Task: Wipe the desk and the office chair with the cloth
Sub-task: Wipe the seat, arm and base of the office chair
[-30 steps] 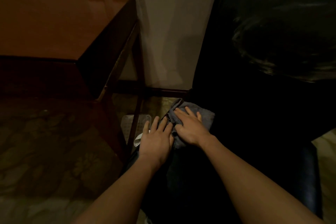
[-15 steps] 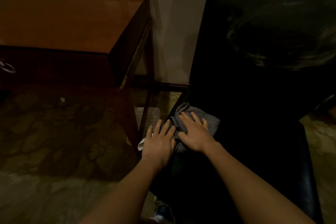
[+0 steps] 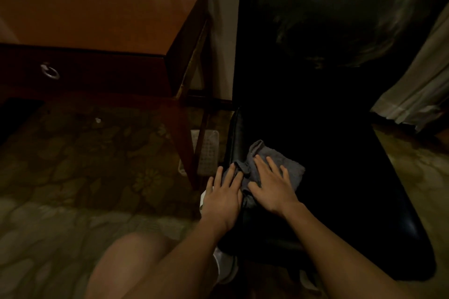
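Observation:
A grey cloth (image 3: 290,168) lies crumpled on the front left part of the black office chair's seat (image 3: 340,189). My right hand (image 3: 272,184) rests flat on the cloth with its fingers spread. My left hand (image 3: 224,195) lies flat beside it at the seat's left edge, its fingertips on the cloth's rumpled left end. The chair's tall black backrest (image 3: 315,31) rises behind. The brown wooden desk (image 3: 97,12) stands at the upper left, its top glossy.
The desk has a drawer with a metal ring pull (image 3: 49,71) and thin legs (image 3: 187,143) close to the chair. A pale perforated object (image 3: 207,150) sits on the patterned carpet (image 3: 73,165) between them. A curtain (image 3: 418,85) hangs at right. My knee (image 3: 128,264) shows below.
The view has shifted, so the desk and chair sit further right and more of the seat shows. Both hands stay flat on the cloth, which has spread slightly to the right.

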Tool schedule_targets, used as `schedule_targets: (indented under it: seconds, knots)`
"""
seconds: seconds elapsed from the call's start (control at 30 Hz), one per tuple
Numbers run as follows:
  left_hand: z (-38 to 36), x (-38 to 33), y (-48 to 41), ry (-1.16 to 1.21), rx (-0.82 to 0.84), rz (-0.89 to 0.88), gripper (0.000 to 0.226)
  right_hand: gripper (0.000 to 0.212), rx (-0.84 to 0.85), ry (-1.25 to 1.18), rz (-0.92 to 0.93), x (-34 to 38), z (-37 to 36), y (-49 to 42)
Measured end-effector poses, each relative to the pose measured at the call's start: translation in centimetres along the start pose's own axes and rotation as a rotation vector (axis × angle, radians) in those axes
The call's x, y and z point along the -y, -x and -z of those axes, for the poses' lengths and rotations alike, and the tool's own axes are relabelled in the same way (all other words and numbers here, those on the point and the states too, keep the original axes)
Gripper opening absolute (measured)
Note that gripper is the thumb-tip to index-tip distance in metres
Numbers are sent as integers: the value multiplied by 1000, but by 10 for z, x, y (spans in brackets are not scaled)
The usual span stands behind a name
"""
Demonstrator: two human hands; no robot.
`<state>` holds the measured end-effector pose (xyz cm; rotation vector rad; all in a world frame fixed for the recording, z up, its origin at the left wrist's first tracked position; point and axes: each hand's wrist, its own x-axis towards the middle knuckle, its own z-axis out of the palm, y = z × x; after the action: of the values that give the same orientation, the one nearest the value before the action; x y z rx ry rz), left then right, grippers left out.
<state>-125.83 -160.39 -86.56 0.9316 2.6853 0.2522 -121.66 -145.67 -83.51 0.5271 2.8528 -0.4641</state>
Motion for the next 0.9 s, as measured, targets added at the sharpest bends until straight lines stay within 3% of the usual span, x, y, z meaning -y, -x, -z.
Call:
schedule_targets:
  seconds: [0.23, 0.43, 0.9]
  knots:
    - [-15, -8, 31, 129, 11, -62, 53, 72, -23, -15, -85, -8, -17, 43]
    - [-24, -37, 55, 355, -21, 20, 52, 70, -47, -20, -118, -14, -22, 70]
    - [-53, -70, 94, 452, 31, -19, 56, 75, -160, -242, -270, -34, -56, 147]
